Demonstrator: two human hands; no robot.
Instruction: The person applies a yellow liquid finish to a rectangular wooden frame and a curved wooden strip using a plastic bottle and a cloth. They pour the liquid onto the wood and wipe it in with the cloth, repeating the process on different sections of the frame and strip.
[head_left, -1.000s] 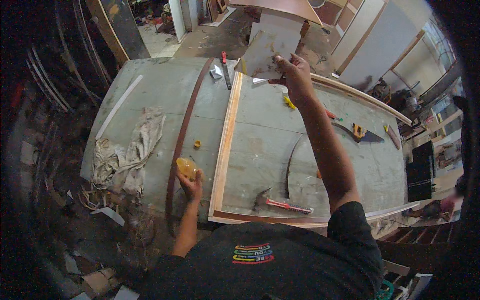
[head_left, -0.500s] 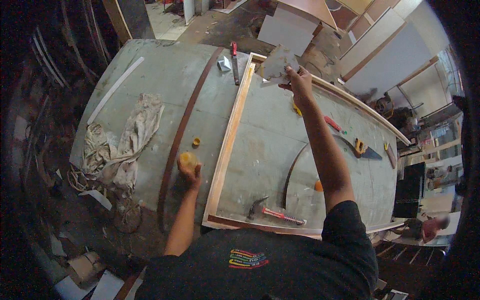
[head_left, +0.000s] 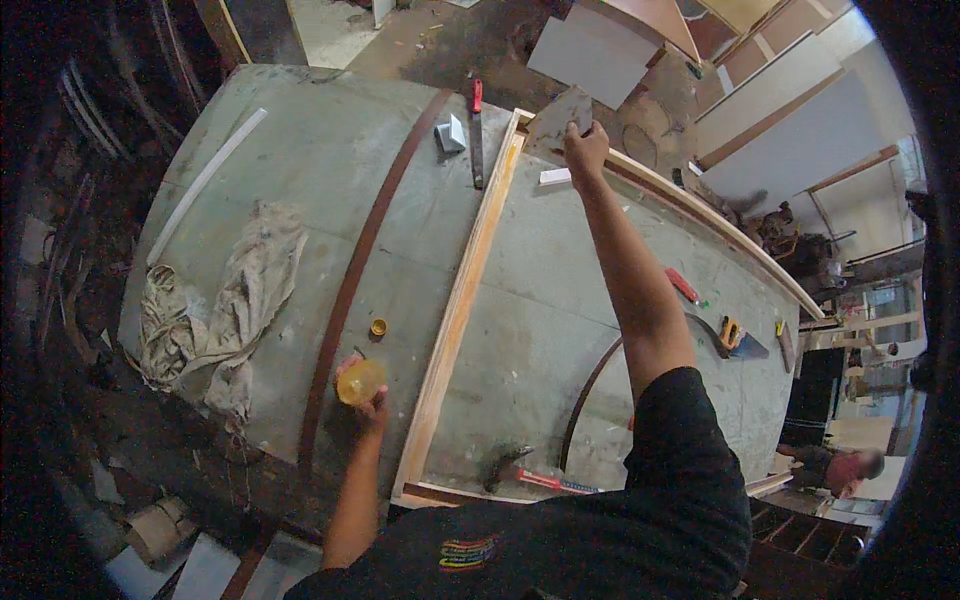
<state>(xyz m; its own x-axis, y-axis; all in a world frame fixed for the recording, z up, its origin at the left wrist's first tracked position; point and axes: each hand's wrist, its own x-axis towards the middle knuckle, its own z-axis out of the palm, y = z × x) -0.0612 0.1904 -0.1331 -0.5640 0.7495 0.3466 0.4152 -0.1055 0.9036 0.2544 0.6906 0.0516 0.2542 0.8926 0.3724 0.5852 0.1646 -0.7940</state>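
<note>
My left hand [head_left: 374,410] is wrapped round a yellowish translucent bottle [head_left: 360,382], held low over the greenish tabletop left of a wooden frame. A small yellow cap [head_left: 378,327] lies on the table just beyond it. At the far end my right hand [head_left: 587,148] pinches a thin, stained flat piece [head_left: 562,116] by its near edge, with the thumb and fingers closed on it. That piece is over the far left corner of the wooden frame [head_left: 462,298]; whether it touches the wood I cannot tell. A small white block [head_left: 554,176] sits beside the corner.
Inside the frame lie a hammer [head_left: 545,482], a red-handled tool [head_left: 681,285], a handsaw [head_left: 740,340] and a curved dark strip [head_left: 586,398]. To the left are a crumpled cloth [head_left: 262,262], a white strip [head_left: 208,185] and a long brown strip [head_left: 362,250]. Another person [head_left: 838,468] is at far right.
My right hand has drawn the flat piece slightly lower, near the frame corner, uncovering the white block. The bottle in my left hand has tipped and shifted nearer me. The whole view has shifted slightly.
</note>
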